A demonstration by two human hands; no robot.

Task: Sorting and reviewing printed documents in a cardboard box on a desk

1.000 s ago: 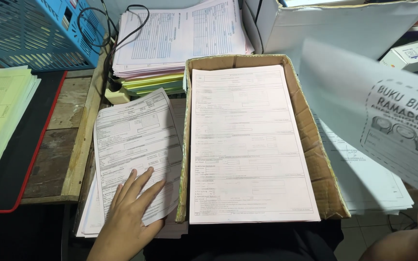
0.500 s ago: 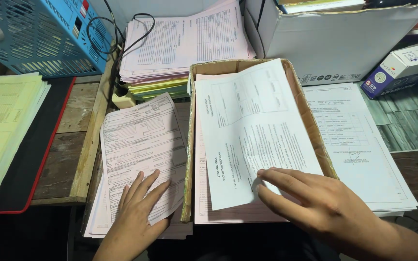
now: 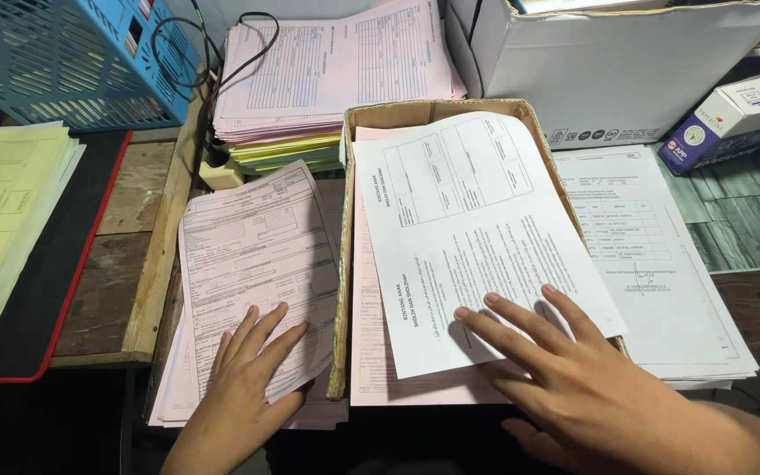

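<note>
Cardboard forms the shallow tray (image 3: 573,255) at the middle of the desk, and every place below is given from it. Inside it lies a pile of pink forms (image 3: 380,352), and on top sits a white printed sheet (image 3: 477,229), turned askew so its right corner overhangs the tray's right wall. The right hand (image 3: 565,378) lies flat on that sheet's near edge, fingers spread and nothing clenched, which looks meant to press the loose page down rather than to grasp it. Left of the tray, the left hand (image 3: 244,374) rests likewise open and flat on a pink form (image 3: 252,264) topping a smaller pile, seemingly steadying it where it juts past the desk's front edge.

Right of the tray is a stack of white sheets (image 3: 661,273), partly tucked under the tray's side. Behind the tray stand a white carton (image 3: 626,70) and a tall heap of pink and yellow-green papers (image 3: 327,79), with a black cable (image 3: 213,79) trailing across its left corner. Far left are a blue plastic basket (image 3: 63,62) and a yellow paper stack (image 3: 2,211) on a black mat (image 3: 54,264). At far right lies a small blue-and-white box (image 3: 732,114). The tray's walls and these close piles leave little room to slide a page sideways.
</note>
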